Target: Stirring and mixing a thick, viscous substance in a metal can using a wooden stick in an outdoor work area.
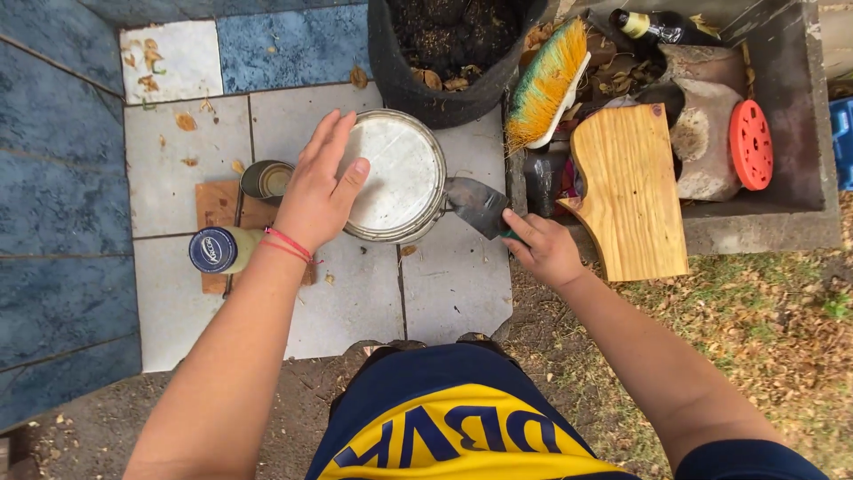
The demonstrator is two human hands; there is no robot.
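The left hand (pixel 315 191) lies flat, fingers spread, on the lid of the paint can (pixel 395 178) standing on the tiled floor (pixel 453 284). The right hand (pixel 542 249) grips a trowel (pixel 475 206), its blade touching the can's rim.

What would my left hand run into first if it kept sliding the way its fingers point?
Past the far rim of the round metal paint can, the left hand would probably first meet the black fabric grow bag of soil, though depth is unclear.
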